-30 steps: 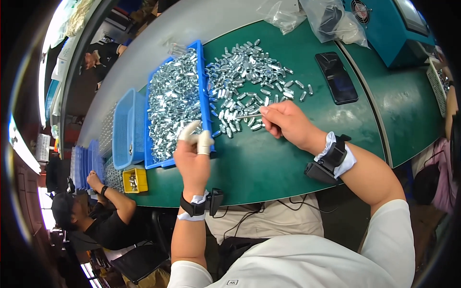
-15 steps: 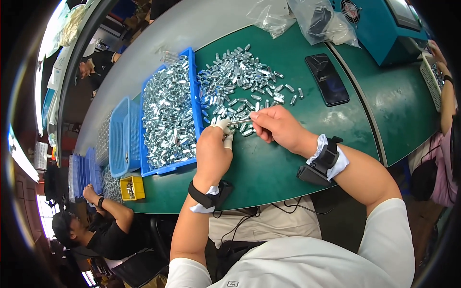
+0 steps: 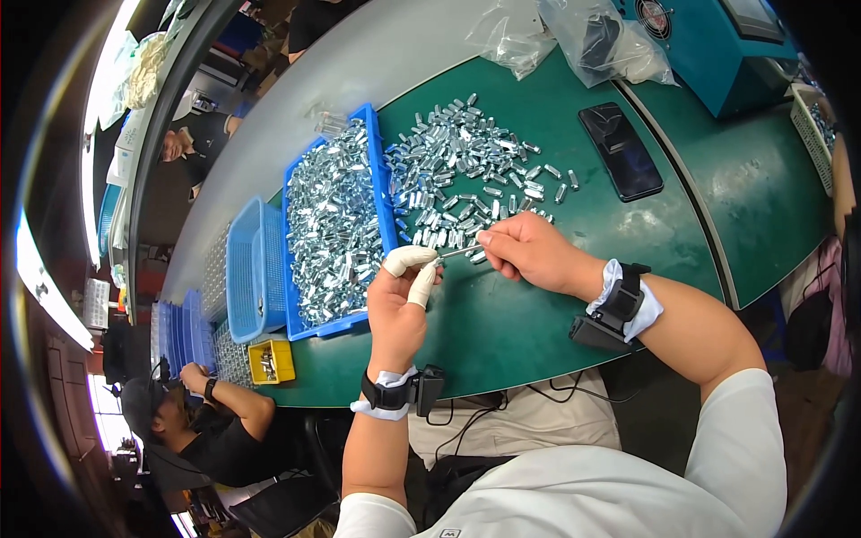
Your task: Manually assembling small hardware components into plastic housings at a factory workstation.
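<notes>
My right hand (image 3: 536, 255) is closed in a pinch on a thin metal rod (image 3: 461, 252), which points left. At the rod's other end, the covered fingertips of my left hand (image 3: 400, 309) come together. Pale finger covers sit on its thumb and forefinger. Something small and silvery shows between those fingertips, too small to name. Beyond both hands lies a loose heap of short silver metal pieces (image 3: 466, 148) on the green table mat (image 3: 529, 314). Left of the heap, a blue tray (image 3: 380, 184) is filled with many similar pieces.
A black phone (image 3: 621, 152) lies to the right. Clear plastic bags (image 3: 610, 49) and a teal machine (image 3: 717, 63) are at the back. Left of the tray are a light blue basket (image 3: 240, 269) and a yellow bin (image 3: 282, 360). A co-worker (image 3: 202, 439) sits at the left.
The left thumb and forefinger show more separately, and the wrist has turned. My right hand keeps its pinch on the rod. The whole view has shifted slightly.
</notes>
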`<state>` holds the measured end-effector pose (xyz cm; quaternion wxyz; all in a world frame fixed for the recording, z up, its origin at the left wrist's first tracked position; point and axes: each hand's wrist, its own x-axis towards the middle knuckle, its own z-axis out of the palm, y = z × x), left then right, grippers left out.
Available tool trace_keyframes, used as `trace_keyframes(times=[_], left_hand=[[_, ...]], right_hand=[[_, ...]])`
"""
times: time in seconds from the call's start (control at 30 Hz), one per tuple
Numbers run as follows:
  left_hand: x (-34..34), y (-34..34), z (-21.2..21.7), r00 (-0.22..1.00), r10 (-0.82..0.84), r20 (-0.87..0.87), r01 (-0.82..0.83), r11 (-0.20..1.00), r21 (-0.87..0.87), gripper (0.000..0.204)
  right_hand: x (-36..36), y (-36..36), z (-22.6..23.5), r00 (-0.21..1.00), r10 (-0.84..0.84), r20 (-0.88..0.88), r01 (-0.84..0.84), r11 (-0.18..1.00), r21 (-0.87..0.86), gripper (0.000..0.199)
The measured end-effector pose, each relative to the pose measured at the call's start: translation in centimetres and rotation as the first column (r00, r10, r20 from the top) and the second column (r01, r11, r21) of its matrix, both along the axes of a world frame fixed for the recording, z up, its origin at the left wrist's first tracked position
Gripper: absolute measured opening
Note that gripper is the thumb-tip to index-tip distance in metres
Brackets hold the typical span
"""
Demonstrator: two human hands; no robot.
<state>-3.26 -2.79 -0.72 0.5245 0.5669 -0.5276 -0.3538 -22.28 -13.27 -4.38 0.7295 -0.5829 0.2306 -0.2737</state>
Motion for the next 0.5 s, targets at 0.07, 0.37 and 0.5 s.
trace_keyframes(times=[0.07, 0.37, 0.5], left_hand=[[0.3, -0.1, -0.2, 1.0, -0.002, 0.023, 0.002, 1.0, 0.008, 0.018], [-1.2, -0.3, 0.9, 0.994, 0.036, -0.107, -0.003, 0.956, 0.293, 0.017], [-2.1, -0.5, 0.4, 0.979, 0.019, -0.202, 0.071, 0.9, 0.43, 0.023]], right_hand=[[0.0, 0.0, 0.1, 1.0, 0.01, -0.019, -0.01, 1.0, -0.015, 0.042], [-0.3, 0.7, 0.5, 0.987, 0.063, -0.15, -0.096, 0.969, -0.229, 0.04], [-0.2, 0.8, 0.1, 0.981, 0.082, -0.175, -0.121, 0.967, -0.223, 0.04]])
